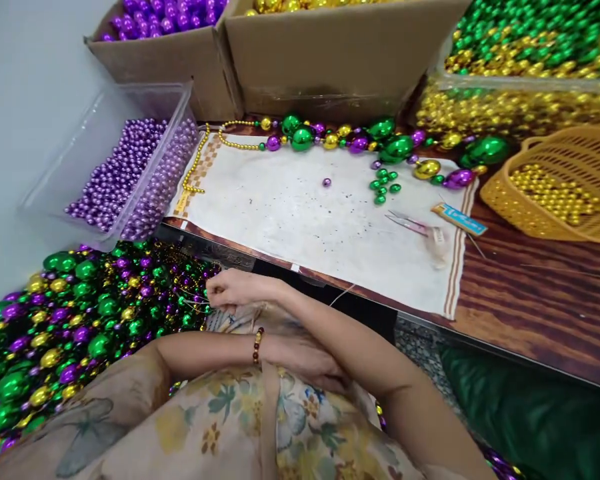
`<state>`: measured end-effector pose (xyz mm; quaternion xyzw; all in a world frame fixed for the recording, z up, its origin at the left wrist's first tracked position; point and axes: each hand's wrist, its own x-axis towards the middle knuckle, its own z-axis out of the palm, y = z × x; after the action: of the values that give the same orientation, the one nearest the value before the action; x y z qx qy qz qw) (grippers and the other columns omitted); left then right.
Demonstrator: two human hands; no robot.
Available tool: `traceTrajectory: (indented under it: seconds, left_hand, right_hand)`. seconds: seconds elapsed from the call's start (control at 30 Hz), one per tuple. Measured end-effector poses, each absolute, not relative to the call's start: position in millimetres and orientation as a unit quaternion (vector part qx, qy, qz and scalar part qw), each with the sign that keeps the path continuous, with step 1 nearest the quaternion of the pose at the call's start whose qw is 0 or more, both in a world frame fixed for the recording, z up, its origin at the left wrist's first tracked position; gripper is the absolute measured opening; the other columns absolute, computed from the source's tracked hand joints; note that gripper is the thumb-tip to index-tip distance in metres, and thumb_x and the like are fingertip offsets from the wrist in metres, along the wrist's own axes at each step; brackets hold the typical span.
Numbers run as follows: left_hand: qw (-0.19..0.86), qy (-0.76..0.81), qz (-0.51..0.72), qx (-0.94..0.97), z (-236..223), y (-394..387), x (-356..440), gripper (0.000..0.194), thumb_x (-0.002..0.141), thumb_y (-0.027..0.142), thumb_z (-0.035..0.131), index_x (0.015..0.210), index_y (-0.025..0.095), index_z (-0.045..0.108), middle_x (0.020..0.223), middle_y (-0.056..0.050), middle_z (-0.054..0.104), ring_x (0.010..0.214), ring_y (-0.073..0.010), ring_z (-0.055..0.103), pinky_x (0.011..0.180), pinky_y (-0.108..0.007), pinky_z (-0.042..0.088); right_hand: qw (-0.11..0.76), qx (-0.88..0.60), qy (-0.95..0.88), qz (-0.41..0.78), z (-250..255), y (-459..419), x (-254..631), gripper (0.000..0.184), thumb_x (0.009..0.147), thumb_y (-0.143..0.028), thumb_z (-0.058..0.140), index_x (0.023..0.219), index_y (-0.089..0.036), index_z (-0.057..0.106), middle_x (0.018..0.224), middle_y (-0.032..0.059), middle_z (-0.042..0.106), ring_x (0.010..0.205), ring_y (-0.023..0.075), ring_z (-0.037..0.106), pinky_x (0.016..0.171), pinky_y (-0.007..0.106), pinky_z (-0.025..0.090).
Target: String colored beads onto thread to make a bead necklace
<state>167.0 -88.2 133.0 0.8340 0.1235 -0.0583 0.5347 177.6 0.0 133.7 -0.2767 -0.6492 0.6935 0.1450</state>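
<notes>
One camera, worn on the person's head, looks forward and steeply down over the person's own patterned clothing [215, 427], which fills the bottom of the view and lies nearest the lens. The left hand [307, 360] and right hand [243, 290] come next, seen from above, short of the desk's near edge. Beyond them the view crosses the desk [545, 300] from its near side towards its far side, where cardboard boxes [325, 60] are cut by the frame's top. The near edge slants downward to the right, the desk's right end running out of frame.
</notes>
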Motion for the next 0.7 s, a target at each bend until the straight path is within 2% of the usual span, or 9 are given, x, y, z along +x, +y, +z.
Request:
traceTrajectory:
  seconds: [0.07,0.13,0.2,0.27,0.37,0.47,0.53,0.63,0.7]
  left_hand:
    - [0.571,0.053,-0.034,0.818,124,-83,154,0.022,0.08,0.009,0.07,0.064,0.024,0.074,0.08,-0.003,0.077,0.073,-0.0217,0.071,0.064,-0.029,0.051]
    - [0.601,0.041,-0.006,0.798,114,-80,145,0.02,0.083,0.01,0.067,0.068,0.023,0.073,0.077,-0.003,0.076,0.069,-0.0194,0.068,0.06,-0.028,0.048]
    - [0.637,0.052,-0.007,0.769,107,-77,140,0.015,0.084,0.015,0.067,0.071,0.022,0.072,0.074,-0.001,0.074,0.065,-0.0162,0.065,0.057,-0.026,0.045]
    - [0.677,0.086,0.002,0.731,108,-70,137,0.014,0.086,0.019,0.065,0.074,0.02,0.072,0.074,-0.001,0.073,0.064,-0.0131,0.063,0.059,-0.023,0.044]
    - [0.74,0.218,0.081,0.631,118,-53,130,0.018,0.089,0.029,0.063,0.08,0.017,0.073,0.07,-0.001,0.069,0.062,-0.0102,0.056,0.058,-0.021,0.042]
    - [0.785,0.35,0.156,0.487,125,-33,124,0.029,0.089,0.042,0.063,0.086,0.015,0.072,0.051,0.006,0.047,0.046,-0.0061,0.034,0.046,-0.021,0.025]
    - [0.797,0.391,0.197,0.416,126,-26,124,0.033,0.085,0.046,0.069,0.085,0.013,0.071,0.047,0.009,0.036,0.043,-0.0046,0.024,0.044,-0.022,0.016]
    - [0.809,0.403,0.242,0.352,125,-25,132,0.033,0.078,0.045,0.076,0.082,0.013,0.069,0.048,0.009,0.034,0.044,-0.0036,0.023,0.044,-0.021,0.014]
    - [0.809,0.402,0.248,0.349,124,-30,140,0.033,0.079,0.045,0.076,0.082,0.014,0.068,0.048,0.009,0.034,0.044,-0.0036,0.023,0.044,-0.021,0.015]
  right_hand:
    - [0.127,-0.371,-0.625,0.675,105,14,152,0.008,0.083,-0.011,0.06,0.078,-0.016,0.064,0.072,0.0019,0.068,0.063,0.0134,0.065,0.061,0.024,0.054]
    - [0.156,-0.448,-0.611,0.634,80,20,142,0.016,0.088,-0.012,0.055,0.098,-0.014,0.067,0.095,0.01,0.072,0.088,0.0198,0.07,0.08,0.033,0.057]
    - [0.186,-0.489,-0.606,0.599,64,18,147,0.03,0.091,-0.017,0.055,0.12,-0.013,0.062,0.123,0.0161,0.067,0.119,0.025,0.061,0.105,0.042,0.048]
    - [0.195,-0.512,-0.599,0.584,55,10,165,0.042,0.088,-0.024,0.064,0.128,-0.013,0.059,0.136,0.0169,0.06,0.133,0.0282,0.051,0.117,0.046,0.035]
    - [0.213,-0.501,-0.575,0.611,57,-16,214,0.038,0.088,-0.036,0.065,0.12,-0.017,0.067,0.124,0.0111,0.067,0.125,0.0283,0.058,0.109,0.046,0.043]
    - [0.238,-0.491,-0.545,0.637,75,-61,274,0.032,0.091,-0.043,0.06,0.108,-0.019,0.073,0.104,0.0064,0.073,0.104,0.0259,0.068,0.094,0.042,0.053]
    - [0.309,-0.526,-0.489,0.623,92,-97,304,0.031,0.093,-0.043,0.059,0.11,-0.021,0.073,0.106,0.0059,0.073,0.107,0.0242,0.067,0.099,0.041,0.051]
    - [0.477,-0.688,-0.317,0.446,115,-146,319,0.021,0.092,-0.042,0.065,0.099,-0.024,0.074,0.097,0.0035,0.073,0.098,0.0195,0.068,0.096,0.035,0.051]
    - [0.541,-0.713,-0.227,0.385,126,-165,311,0.022,0.091,-0.044,0.067,0.088,-0.023,0.073,0.085,0.0025,0.07,0.08,0.0161,0.065,0.081,0.03,0.053]
